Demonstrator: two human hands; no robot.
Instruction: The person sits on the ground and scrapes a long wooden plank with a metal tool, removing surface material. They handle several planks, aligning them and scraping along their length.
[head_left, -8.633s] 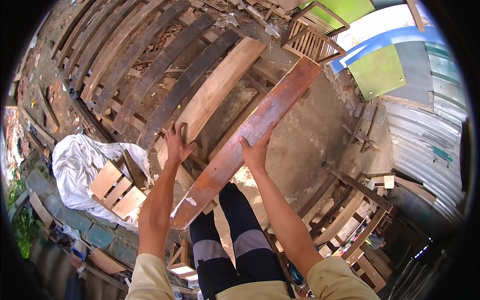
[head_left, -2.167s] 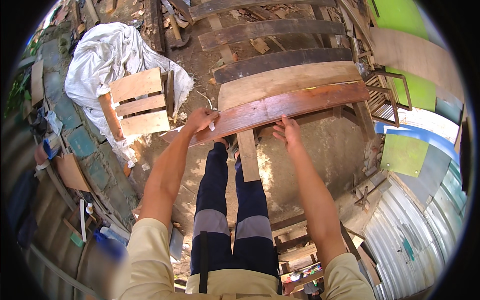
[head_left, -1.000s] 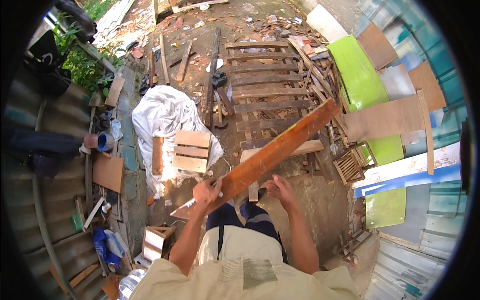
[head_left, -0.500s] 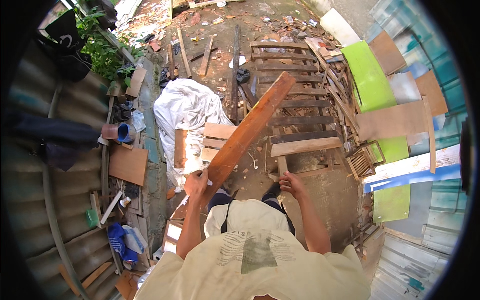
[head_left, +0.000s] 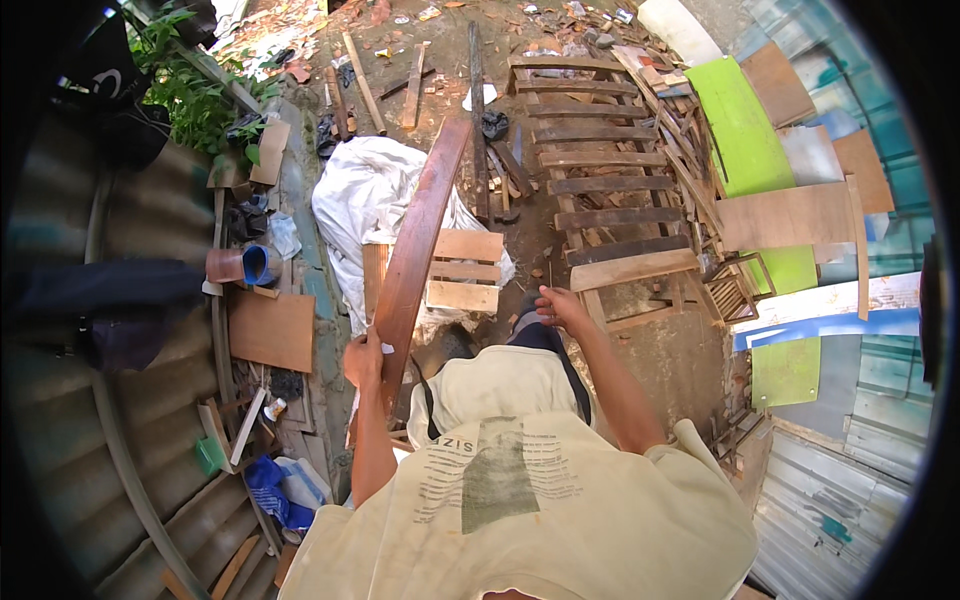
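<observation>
My left hand [head_left: 364, 360] is closed around the left edge of a long reddish-brown wooden plank [head_left: 416, 240], near its lower end. A small white scrap [head_left: 387, 348] shows at those fingertips against the wood. The plank stands tilted, its far end reaching up past the white cloth [head_left: 350, 190]. To the right, apart from the plank, my right hand [head_left: 564, 309] hangs in the air in front of my leg. Its fingers are curled together; whatever they may pinch is too small to make out.
A slatted wooden frame [head_left: 612, 187] lies on the ground ahead right. Short boards [head_left: 463, 296] rest by the cloth. Green panels [head_left: 735, 135] and plywood lean along the right wall. A blue-rimmed container [head_left: 258, 264] and a brown board [head_left: 270, 331] sit at left.
The plank has swung left and more upright, its far end moving away from the slatted frame. My left hand went slightly left with it; my right hand moved a little up and left.
</observation>
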